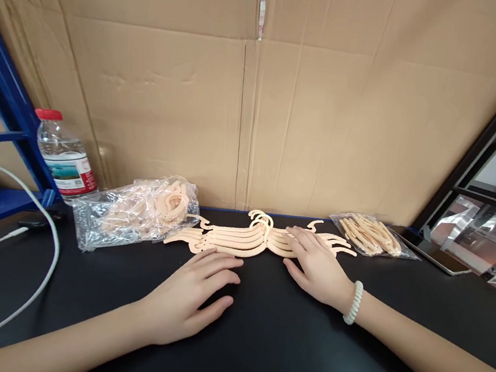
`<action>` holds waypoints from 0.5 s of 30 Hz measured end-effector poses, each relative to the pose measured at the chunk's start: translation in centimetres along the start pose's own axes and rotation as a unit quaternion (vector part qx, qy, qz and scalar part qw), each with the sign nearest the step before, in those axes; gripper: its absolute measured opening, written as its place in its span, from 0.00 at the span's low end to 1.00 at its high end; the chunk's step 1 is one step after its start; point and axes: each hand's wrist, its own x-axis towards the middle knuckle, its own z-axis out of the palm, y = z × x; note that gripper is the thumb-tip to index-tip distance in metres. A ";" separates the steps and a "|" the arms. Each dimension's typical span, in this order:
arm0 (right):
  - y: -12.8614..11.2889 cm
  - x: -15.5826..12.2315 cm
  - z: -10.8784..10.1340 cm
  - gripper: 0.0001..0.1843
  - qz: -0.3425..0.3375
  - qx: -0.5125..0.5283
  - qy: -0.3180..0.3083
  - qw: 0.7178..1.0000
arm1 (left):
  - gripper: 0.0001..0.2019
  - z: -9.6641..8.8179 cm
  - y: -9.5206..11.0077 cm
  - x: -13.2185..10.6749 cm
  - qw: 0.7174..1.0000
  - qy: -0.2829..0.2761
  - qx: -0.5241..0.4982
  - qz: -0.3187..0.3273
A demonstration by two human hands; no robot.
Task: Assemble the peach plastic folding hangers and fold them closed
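Observation:
Several cream-coloured clothes hangers point(234, 243) lie together in a row on the black table, their hooks pointing toward the cardboard wall. My left hand point(194, 293) rests in front of their left half, fingers apart and slightly bent, with nothing in it. Over the right half of the hangers lies my right hand point(315, 267), its fingers stretched across them and the thumb apart. It covers part of the hangers beneath. Whether the left fingertips touch the nearest hanger, I cannot tell.
A clear plastic bag point(97, 222) of cream pieces lies left, near a water bottle point(65, 159). Another bag point(371, 234) of hangers and a phone-like device point(434, 252) lie right. A white cable point(49, 268) loops at left. The cardboard wall point(173, 94) stands behind.

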 end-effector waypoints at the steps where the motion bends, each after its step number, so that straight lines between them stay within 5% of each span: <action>1: -0.5 -0.4 -0.4 0.21 -0.030 0.012 0.004 0.999 | 0.10 -0.1 0.1 0.1 1.000 0.001 -0.003 0.011; 6: -2.3 -1.3 -1.5 0.17 -0.130 0.085 -0.053 0.986 | 0.10 -0.2 0.6 0.2 0.999 -0.019 -0.026 0.021; 15: -2.0 -1.2 -1.7 0.18 -0.141 0.103 -0.071 0.982 | 0.11 -0.2 0.5 0.2 0.999 -0.031 -0.035 0.009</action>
